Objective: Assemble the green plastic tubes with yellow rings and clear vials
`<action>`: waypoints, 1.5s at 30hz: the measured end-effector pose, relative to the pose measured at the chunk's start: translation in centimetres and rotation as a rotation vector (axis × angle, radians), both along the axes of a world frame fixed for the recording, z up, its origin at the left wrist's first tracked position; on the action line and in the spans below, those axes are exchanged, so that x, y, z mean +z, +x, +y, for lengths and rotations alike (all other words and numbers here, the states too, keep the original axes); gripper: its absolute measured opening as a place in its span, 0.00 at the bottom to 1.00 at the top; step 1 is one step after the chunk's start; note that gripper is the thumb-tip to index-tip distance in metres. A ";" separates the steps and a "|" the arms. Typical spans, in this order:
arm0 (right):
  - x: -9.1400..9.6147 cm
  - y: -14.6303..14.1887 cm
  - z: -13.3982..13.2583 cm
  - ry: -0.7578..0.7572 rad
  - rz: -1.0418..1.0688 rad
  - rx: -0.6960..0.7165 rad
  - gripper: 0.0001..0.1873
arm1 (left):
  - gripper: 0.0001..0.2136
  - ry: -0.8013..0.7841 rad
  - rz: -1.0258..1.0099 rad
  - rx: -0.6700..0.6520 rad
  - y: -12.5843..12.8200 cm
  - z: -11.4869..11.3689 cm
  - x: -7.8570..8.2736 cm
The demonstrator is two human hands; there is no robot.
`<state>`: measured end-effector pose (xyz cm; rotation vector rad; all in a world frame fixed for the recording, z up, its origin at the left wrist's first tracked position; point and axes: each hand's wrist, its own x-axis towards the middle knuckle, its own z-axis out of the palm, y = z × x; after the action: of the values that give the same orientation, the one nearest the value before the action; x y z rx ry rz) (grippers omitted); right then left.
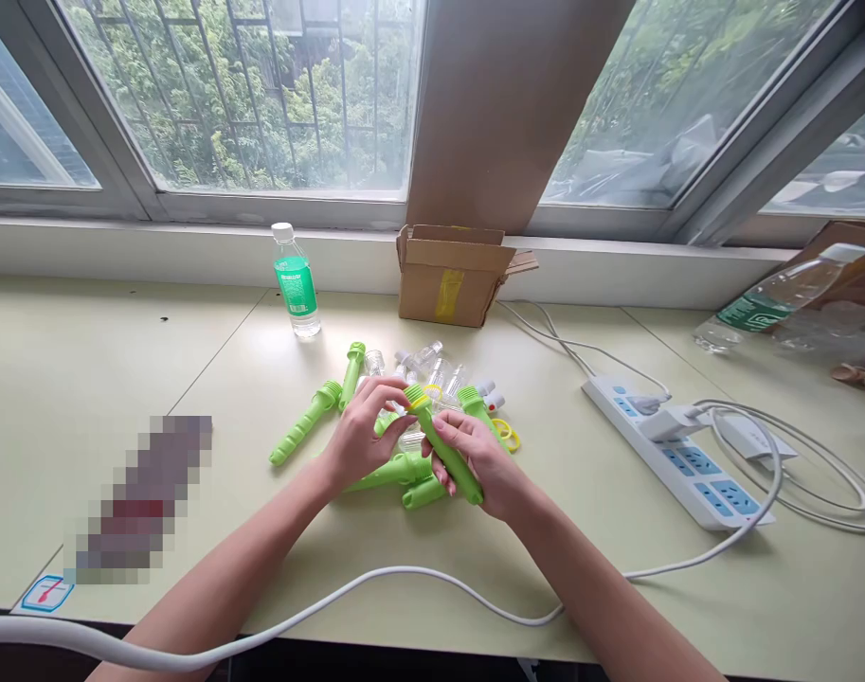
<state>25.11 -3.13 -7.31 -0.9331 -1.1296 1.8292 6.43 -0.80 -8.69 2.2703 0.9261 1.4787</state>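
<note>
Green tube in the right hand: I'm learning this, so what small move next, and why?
Perhaps press the yellow ring evenly with the left hand: it circles the threaded end of the green tube, close to that hand's fingers, while the right hand grips lower down.

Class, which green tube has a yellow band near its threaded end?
The green tube gripped in the right hand, its threaded end at the left hand. No other is held or shows such a band.

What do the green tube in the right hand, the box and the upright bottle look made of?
Green tube: probably plastic, satin; uniform colour, moulded-looking ridged end.
Box: cardboard, matte brown; folded flaps.
Upright bottle: likely clear plastic, glossy; see-through, though glass isn't ruled out.
</note>
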 end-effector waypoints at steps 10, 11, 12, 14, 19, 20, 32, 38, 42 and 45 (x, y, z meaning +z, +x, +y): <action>-0.2 -0.3 -0.2 0.014 -0.009 0.078 0.18 | 0.05 0.052 0.038 0.047 -0.3 0.2 0.0; -0.2 -0.3 -0.2 0.010 -0.005 0.082 0.18 | 0.06 0.045 0.036 0.033 -0.3 0.2 0.0; -0.2 -0.3 -0.2 0.006 -0.004 0.083 0.18 | 0.07 0.036 0.036 0.018 -0.3 0.1 0.0; -0.2 -0.3 -0.2 0.002 -0.010 0.076 0.17 | 0.07 0.021 0.033 -0.002 -0.3 0.1 0.0; 0.0 -0.2 -0.2 0.017 -0.032 0.060 0.17 | 0.05 0.037 0.043 0.038 -0.2 0.2 0.0; 0.0 -0.1 -0.2 0.022 -0.035 0.058 0.17 | 0.04 0.048 0.046 0.049 -0.2 0.2 0.0; 0.0 0.0 -0.3 0.048 -0.036 0.079 0.16 | 0.07 0.057 0.056 0.033 -0.1 0.1 -0.1; -0.3 -0.1 -0.2 0.026 -0.003 0.113 0.15 | 0.05 0.076 0.057 0.045 -0.2 0.0 0.2; -0.4 -0.1 -0.3 0.019 0.014 0.116 0.15 | 0.06 0.111 0.060 0.057 -0.2 0.1 0.3; -0.6 0.0 -0.3 0.005 0.027 0.119 0.15 | 0.06 0.120 0.056 0.061 -0.2 0.1 0.2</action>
<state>25.08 -3.39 -7.86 -0.8514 -1.1943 1.9281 6.19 -0.73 -8.51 2.3999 0.9545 1.5425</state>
